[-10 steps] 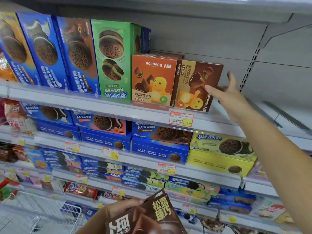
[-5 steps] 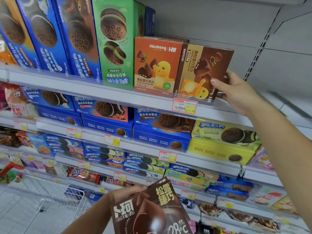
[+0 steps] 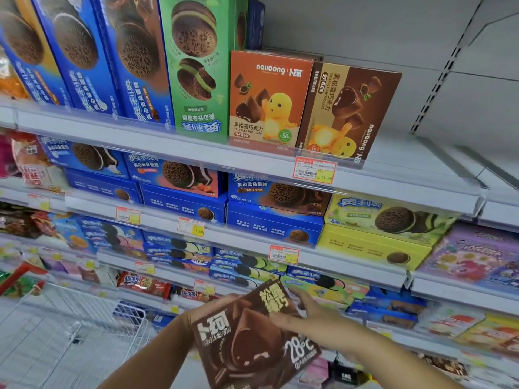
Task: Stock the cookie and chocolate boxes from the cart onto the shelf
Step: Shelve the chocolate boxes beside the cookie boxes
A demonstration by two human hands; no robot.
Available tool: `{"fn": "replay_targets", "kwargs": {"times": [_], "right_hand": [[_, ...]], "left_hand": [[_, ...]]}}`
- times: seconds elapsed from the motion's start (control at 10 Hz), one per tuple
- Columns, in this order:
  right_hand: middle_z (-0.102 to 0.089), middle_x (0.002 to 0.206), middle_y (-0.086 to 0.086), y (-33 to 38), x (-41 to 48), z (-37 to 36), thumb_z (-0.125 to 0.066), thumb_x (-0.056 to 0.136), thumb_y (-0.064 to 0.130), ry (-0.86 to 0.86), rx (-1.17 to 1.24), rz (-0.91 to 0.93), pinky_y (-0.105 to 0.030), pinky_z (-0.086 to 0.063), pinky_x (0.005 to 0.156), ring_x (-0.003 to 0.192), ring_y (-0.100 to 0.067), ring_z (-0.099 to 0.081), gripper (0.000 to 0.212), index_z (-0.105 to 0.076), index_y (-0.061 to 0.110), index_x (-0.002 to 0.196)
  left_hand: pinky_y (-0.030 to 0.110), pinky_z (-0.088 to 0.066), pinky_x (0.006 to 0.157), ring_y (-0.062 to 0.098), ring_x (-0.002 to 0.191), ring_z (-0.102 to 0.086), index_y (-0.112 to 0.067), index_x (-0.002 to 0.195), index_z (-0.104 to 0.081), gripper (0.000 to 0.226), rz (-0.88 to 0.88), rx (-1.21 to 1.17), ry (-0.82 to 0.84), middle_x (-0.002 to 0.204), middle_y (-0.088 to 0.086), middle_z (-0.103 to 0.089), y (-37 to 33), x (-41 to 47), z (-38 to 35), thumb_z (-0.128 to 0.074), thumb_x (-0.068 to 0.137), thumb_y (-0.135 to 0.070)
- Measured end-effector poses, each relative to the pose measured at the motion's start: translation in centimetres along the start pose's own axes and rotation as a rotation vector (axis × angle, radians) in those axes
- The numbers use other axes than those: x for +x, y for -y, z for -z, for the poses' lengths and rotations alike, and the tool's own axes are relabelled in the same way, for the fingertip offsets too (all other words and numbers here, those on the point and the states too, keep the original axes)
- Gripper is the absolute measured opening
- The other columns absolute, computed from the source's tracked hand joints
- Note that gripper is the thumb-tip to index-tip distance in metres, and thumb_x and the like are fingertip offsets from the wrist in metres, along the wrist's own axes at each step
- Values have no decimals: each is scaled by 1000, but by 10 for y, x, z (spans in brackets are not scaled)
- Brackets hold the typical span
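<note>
The dark chocolate box [image 3: 252, 341] was well below the brown truffle box [image 3: 348, 113], my left hand [image 3: 203, 308] gripping one edge, my right hand [image 3: 311, 315] pinching the other, likely to stand it beside that box.

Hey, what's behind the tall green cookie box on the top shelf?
A dark blue box stands behind the green cookie box, its edge showing past the right side. The green box covers the rest, so its label cannot be seen.

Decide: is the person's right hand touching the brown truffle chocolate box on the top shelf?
No; the right hand is low down, gripping the dark chocolate box that the left hand also holds.
</note>
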State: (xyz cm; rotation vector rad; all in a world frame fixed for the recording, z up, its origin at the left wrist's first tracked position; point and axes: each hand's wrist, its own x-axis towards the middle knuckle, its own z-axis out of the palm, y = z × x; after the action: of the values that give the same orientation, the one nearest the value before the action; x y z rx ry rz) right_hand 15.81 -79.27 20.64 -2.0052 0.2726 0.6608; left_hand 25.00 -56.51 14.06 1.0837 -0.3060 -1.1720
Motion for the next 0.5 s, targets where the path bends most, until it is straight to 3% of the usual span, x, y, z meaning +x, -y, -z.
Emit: {"fn": "replay_targets", "kwargs": {"times": [0.1,0.2,0.3,0.4,0.5], "right_hand": [[-57,129,-3,-3,11,-7,-64,73,68,81,224,-157,-29,-53,73,100,-18,-64,89,-26,35,146],[-73,106,-9,-9,22,-12,-78,64,59,9,486,-153,-54,-58,78,91,-36,-71,71,-54,27,122],[-74,103,-14,-7,27,-11,-83,66,46,-87,638,-126,-56,-57,76,88,-38,-72,65,-58,18,120],[-74,99,-18,5,25,-1,-81,65,27,-121,757,-70,-41,-60,68,82,-31,-72,56,-65,4,114],[-73,100,-20,13,17,14,-79,64,19,-154,758,-28,-36,-59,67,83,-28,-70,57,-65,-3,115]], "left_hand": [[26,-56,75,15,80,-71,-5,100,-71,20,29,-272,-67,86,5,-74,17,3,19,-73,82,-15],[33,-53,66,18,44,-66,-5,82,-57,27,60,-210,-431,49,5,-66,35,8,23,-48,98,-24],[22,-50,46,14,32,-58,-4,74,-50,32,62,-155,-559,38,5,-59,21,5,12,-43,100,-23],[25,-55,48,23,51,-68,1,71,-69,33,37,-121,-501,62,16,-70,-13,5,-5,-60,90,-24],[34,-59,62,28,68,-71,-5,88,-77,36,-6,-106,-468,86,19,-74,-29,1,-2,-62,85,-37]]}}
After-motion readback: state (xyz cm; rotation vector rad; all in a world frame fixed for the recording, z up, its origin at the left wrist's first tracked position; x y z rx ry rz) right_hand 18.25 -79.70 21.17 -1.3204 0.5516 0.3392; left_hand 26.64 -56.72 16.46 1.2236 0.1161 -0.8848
